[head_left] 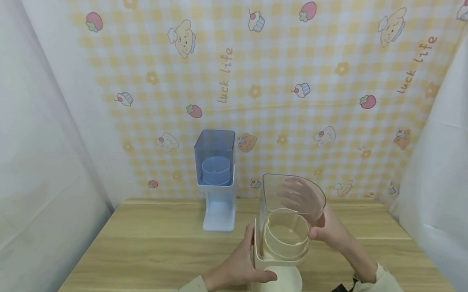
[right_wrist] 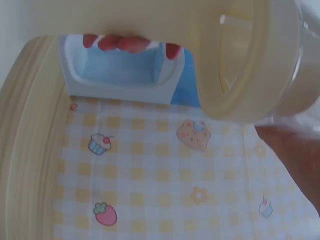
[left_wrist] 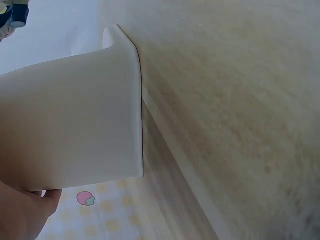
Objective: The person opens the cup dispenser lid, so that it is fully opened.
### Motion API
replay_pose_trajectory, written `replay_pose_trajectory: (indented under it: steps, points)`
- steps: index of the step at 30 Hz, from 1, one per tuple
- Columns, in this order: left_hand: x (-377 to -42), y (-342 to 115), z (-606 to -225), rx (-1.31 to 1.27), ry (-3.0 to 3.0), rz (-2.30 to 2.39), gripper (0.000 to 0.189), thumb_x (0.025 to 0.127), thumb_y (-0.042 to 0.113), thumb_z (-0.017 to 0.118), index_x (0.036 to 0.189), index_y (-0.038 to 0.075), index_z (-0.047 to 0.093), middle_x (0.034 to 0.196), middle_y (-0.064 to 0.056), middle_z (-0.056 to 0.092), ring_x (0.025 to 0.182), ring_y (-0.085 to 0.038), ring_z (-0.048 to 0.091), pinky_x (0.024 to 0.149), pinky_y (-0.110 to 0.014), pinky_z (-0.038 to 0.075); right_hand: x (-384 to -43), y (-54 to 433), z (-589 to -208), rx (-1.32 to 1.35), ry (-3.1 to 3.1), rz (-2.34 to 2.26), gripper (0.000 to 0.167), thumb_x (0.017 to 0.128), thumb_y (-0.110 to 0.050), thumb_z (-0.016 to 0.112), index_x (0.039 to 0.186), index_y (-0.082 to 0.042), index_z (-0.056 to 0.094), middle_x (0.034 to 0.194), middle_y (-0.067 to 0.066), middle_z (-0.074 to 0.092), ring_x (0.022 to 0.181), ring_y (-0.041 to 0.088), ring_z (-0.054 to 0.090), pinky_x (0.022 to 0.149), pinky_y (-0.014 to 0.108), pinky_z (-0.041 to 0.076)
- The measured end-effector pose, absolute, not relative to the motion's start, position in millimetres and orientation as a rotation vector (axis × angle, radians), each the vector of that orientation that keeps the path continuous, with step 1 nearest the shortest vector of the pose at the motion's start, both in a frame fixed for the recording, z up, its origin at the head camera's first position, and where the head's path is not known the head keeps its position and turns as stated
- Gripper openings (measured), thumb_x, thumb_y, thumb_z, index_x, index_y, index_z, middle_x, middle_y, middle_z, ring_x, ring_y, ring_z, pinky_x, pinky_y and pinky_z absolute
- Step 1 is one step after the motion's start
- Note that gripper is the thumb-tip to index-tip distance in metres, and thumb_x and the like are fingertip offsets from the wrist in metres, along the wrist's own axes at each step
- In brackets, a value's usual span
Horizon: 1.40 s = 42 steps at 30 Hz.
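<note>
A cream dispenser stand (head_left: 280,285) with a clear, open-topped container (head_left: 273,196) is at the front of the table, right of the middle. Inside the clear walls a cream ring-shaped part (head_left: 289,250) shows. My left hand (head_left: 240,264) grips the stand's left side below the container, thumb across the front. Its fingertips (right_wrist: 131,45) curl round the back in the right wrist view. On the other side my right hand (head_left: 329,229) holds the container, thumb at the right wall and fingers behind, seen through the clear plastic. The stand's pale side (left_wrist: 75,115) fills much of the left wrist view.
A similar blue dispenser (head_left: 218,208) stands farther back, left of the cream one, close to the checked cloth (head_left: 224,115) behind the wooden table (head_left: 160,251). White sheets (head_left: 39,143) hang on both sides.
</note>
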<state>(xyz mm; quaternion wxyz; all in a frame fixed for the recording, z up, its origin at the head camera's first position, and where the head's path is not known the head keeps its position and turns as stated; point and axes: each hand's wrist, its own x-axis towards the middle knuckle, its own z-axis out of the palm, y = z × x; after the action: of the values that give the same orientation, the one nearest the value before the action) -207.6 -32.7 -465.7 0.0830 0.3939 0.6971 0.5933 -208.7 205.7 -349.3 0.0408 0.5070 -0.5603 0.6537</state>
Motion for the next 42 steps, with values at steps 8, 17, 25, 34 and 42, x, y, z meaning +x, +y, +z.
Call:
replay_pose_trajectory:
  steps: [8, 17, 25, 34, 42]
  points:
    - [-207.7, -31.0, -467.7, 1.12, 2.025, 1.784, 0.105, 0.078, 0.024, 0.085, 0.15, 0.032, 0.01, 0.145, 0.003, 0.044, 0.129, -0.015, 0.05, 0.111, -0.031, 0.042, -199.8, 190.3, -351.3, 1.359, -1.681, 1.942, 0.107, 0.084, -0.041, 0.077, 0.152, 0.009, 0.012, 0.16, 0.018, 0.033, 0.142, 0.03, 0.045, 0.113, 0.035, 0.042]
    - [-207.5, -28.7, -466.2, 1.108, 1.983, 1.778, 0.104, 0.075, 0.024, 0.082, 0.148, 0.033, 0.008, 0.142, 0.003, 0.046, 0.128, -0.013, 0.052, 0.11, -0.028, 0.043, -201.6, 185.1, -356.3, 1.264, -1.666, 1.863, 0.09, 0.09, -0.038, 0.074, 0.148, 0.011, 0.025, 0.148, 0.021, 0.047, 0.124, 0.031, 0.062, 0.104, 0.035, 0.051]
    - [-205.2, -27.5, -469.2, 1.115, 2.027, 1.765, 0.101, 0.078, 0.026, 0.078, 0.149, 0.032, 0.006, 0.14, 0.002, 0.047, 0.126, -0.013, 0.053, 0.11, -0.029, 0.042, -202.8, 180.6, -361.8, 1.186, -1.652, 1.769, 0.086, 0.092, -0.043, 0.07, 0.145, 0.01, 0.028, 0.14, 0.023, 0.054, 0.116, 0.028, 0.066, 0.098, 0.036, 0.055]
    - [-206.1, -23.9, -470.1, 1.152, 2.064, 1.788, 0.1, 0.077, 0.026, 0.077, 0.149, 0.031, 0.007, 0.138, 0.001, 0.048, 0.124, -0.013, 0.054, 0.11, -0.031, 0.044, -202.0, 179.9, -361.5, 1.191, -1.59, 1.793, 0.084, 0.093, -0.04, 0.07, 0.145, 0.01, 0.029, 0.145, 0.023, 0.05, 0.119, 0.029, 0.065, 0.101, 0.038, 0.053]
    - [-207.2, -21.9, -473.6, 1.167, 2.089, 1.797, 0.1, 0.077, 0.026, 0.077, 0.149, 0.029, 0.008, 0.137, 0.001, 0.049, 0.124, -0.013, 0.054, 0.11, -0.031, 0.043, -203.4, 178.4, -365.8, 1.16, -1.568, 1.754, 0.078, 0.094, -0.037, 0.067, 0.144, 0.01, 0.031, 0.141, 0.02, 0.055, 0.116, 0.027, 0.066, 0.098, 0.036, 0.055]
